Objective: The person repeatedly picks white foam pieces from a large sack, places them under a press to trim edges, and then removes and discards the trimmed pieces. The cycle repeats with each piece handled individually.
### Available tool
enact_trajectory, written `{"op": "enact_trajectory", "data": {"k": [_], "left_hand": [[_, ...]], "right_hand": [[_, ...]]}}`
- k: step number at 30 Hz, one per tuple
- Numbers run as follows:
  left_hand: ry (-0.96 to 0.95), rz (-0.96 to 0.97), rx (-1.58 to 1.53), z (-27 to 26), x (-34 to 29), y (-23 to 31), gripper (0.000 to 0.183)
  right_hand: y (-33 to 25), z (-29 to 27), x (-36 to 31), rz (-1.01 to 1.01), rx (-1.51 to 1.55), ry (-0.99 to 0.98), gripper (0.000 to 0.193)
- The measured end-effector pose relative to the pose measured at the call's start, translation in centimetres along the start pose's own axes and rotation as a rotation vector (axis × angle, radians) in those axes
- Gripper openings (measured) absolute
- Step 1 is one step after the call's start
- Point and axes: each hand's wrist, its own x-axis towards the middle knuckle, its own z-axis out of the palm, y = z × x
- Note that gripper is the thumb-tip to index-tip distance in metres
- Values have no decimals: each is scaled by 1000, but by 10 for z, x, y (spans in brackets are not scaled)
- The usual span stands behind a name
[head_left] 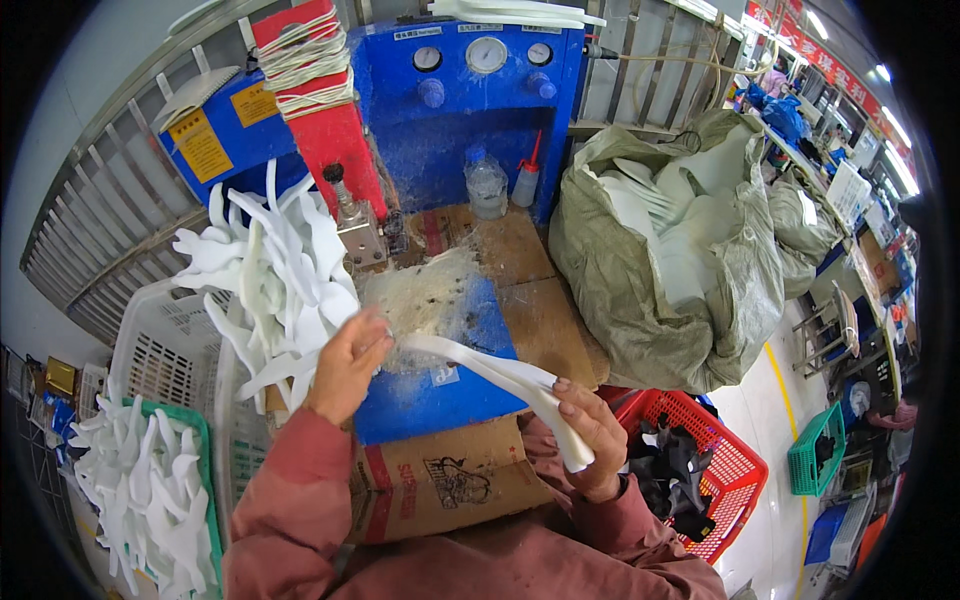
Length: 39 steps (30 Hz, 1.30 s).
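Note:
A curved white foam piece point(498, 370), long and folded or layered along its length, slants across the work surface. My right hand point(597, 432) is closed round its near right end, with the thumb and fingers on its sides. Beside its far left tip is my left hand point(350, 368). Its fingers are smeared by motion, so whether they touch the foam does not show. Under the foam lies a blue board point(440, 395), its upper part covered in dried, whitish residue. A red machine arm point(325, 120) wrapped in pale cord stands behind my left hand.
White foam cutouts point(290, 265) pile up on the left, above a white basket point(165, 350); more fill a green crate point(208, 470). A woven sack point(640, 320) of foam pads stands right, near a red basket point(735, 470) with black pieces. Bottles point(487, 185) stand behind.

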Motion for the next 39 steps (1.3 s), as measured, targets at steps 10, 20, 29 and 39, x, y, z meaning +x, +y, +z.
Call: {"op": "enact_trajectory", "data": {"k": [10, 20, 29, 39], "left_hand": [[-281, -333, -739, 63, -28, 13, 44], [-240, -304, -668, 69, -19, -3, 39], [-225, -268, -667, 69, -23, -11, 37], [-257, -97, -273, 79, -26, -17, 28]], "right_hand": [[-1, 16, -11, -212, -205, -256, 43], [-3, 11, -9, -160, -158, -586, 59], [-4, 13, -4, -137, -140, -695, 65], [6, 21, -12, 417, 144, -537, 30]]}}
